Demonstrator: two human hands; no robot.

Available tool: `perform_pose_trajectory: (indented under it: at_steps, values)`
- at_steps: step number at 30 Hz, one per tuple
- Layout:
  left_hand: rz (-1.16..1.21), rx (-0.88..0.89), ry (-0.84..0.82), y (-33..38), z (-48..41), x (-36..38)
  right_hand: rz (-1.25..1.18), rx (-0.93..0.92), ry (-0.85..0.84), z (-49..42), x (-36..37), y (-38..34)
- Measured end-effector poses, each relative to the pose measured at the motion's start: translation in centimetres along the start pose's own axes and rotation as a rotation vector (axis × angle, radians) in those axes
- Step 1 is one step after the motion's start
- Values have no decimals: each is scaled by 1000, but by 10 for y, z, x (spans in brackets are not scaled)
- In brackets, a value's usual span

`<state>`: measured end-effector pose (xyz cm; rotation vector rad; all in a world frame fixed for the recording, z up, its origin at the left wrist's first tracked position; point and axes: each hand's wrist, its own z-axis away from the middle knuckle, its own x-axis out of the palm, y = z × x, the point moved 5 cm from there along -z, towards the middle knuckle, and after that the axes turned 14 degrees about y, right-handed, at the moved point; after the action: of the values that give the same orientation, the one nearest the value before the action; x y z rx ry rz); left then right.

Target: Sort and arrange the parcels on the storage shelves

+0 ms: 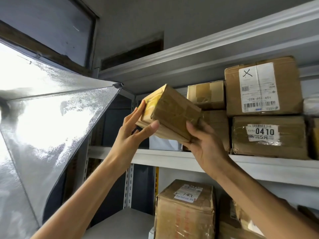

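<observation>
A small brown taped parcel [170, 110] with a yellow end is held tilted in the air, in front of the upper shelf [172, 156]. My left hand [133, 130] holds its left end, fingers along the yellow face and thumb under the front. My right hand [202, 144] grips its lower right corner from below. On the shelf behind stand several brown boxes: a small one [206, 94], a large one with an X-marked label [262, 87] and one labelled 0410 [269, 137]. A white parcel [164, 144] lies under the held one.
A silver reflective panel [51, 126] fills the left side next to the shelf upright [128, 185]. The lower shelf holds a large taped box [184, 211] and more parcels to its right. Another shelf board [207, 44] runs overhead.
</observation>
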<state>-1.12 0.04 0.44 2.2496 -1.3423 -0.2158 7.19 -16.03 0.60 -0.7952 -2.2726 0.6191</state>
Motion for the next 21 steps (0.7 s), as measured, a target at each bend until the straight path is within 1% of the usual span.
perform_pose_trajectory:
  at_steps: [2,4,6,8,11,13,15,18,19,21]
  values:
    - [-11,11,22,-1,-2,0,-42,39,14,-2,0,2]
    - [-28,9,48,-2,-1,-2,-36,44,21,-5,0,4]
    - [-111,25,95,-4,0,-6,-22,38,13,-6,1,6]
    - [-213,64,165,-5,3,-12,-23,59,-6,-7,2,9]
    - [-212,134,212,-6,7,-21,-87,149,27,-7,3,20]
    - [-269,181,230,-6,8,-26,-133,182,61,-6,3,27]
    - [-297,148,217,-8,8,-33,-58,117,35,-4,5,27]
    - [-98,19,132,-13,9,-39,266,-109,-26,2,13,22]
    - [-57,11,131,-16,10,-43,354,-175,-20,4,17,23]
    - [-43,11,149,-25,14,-50,443,-265,-21,10,27,28]
